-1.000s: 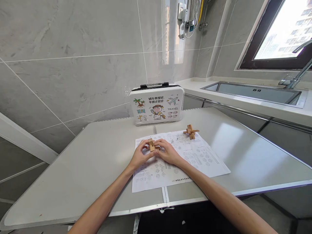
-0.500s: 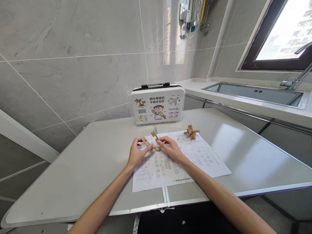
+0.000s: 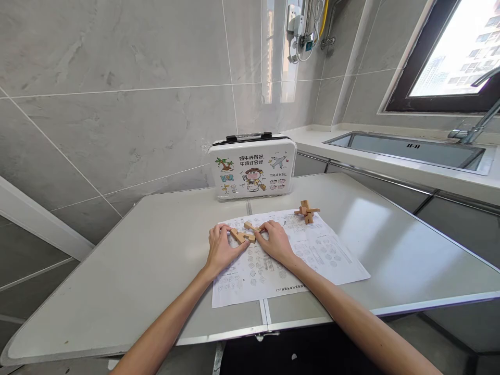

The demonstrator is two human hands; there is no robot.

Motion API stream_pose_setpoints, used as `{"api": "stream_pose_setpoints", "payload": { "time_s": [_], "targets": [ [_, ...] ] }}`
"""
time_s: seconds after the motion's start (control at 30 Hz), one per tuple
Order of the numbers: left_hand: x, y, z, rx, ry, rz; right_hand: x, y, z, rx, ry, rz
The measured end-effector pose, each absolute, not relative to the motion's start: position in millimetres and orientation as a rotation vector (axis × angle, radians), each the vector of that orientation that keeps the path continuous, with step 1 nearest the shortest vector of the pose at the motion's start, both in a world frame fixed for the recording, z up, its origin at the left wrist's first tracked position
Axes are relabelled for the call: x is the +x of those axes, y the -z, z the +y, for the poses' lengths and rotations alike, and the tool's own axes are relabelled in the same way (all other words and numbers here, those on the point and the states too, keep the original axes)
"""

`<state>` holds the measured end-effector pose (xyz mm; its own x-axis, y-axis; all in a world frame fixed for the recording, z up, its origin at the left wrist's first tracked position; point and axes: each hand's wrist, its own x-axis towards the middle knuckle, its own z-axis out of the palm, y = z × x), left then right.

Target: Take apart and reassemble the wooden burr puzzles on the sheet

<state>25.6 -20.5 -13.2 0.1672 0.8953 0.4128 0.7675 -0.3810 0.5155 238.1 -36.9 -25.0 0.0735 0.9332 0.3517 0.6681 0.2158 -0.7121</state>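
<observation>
Over the printed sheet [image 3: 234, 298], my left hand [image 3: 222, 249] is closed with thumb and fingers around a notched wooden puzzle piece [image 3: 236, 236]. Another wooden puzzle piece [image 3: 249, 238] lies against its right end, near my left thumb tip; whether the two are locked together I cannot tell. My right hand [image 3: 276, 242] pinches one end of a separate light wooden puzzle piece [image 3: 251, 227], which points left just behind the others. Its right end is hidden by my fingers. An assembled wooden burr puzzle [image 3: 307, 212] rests at the sheet's far right corner.
A white cartoon-printed case [image 3: 253, 172] with a black handle stands at the back of the folding table [image 3: 156, 260], near the tiled wall. To the right is a counter with a sink [image 3: 410, 148] and a tap [image 3: 472, 130]. A metal seam crosses the table.
The piece in my right hand has swung from a steep tilt to nearly flat and come lower. My left hand's pieces have also dropped and turned slightly, close to the paper.
</observation>
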Motion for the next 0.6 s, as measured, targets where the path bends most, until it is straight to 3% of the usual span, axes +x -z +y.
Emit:
{"api": "stream_pose_setpoints", "payload": {
  "time_s": [0.6],
  "targets": [
    [30.2,6.4,-27.4,2.358,-0.858,1.423,235.2,19.8,-41.5,-1.306,-0.564,-1.815]
  ]
}}
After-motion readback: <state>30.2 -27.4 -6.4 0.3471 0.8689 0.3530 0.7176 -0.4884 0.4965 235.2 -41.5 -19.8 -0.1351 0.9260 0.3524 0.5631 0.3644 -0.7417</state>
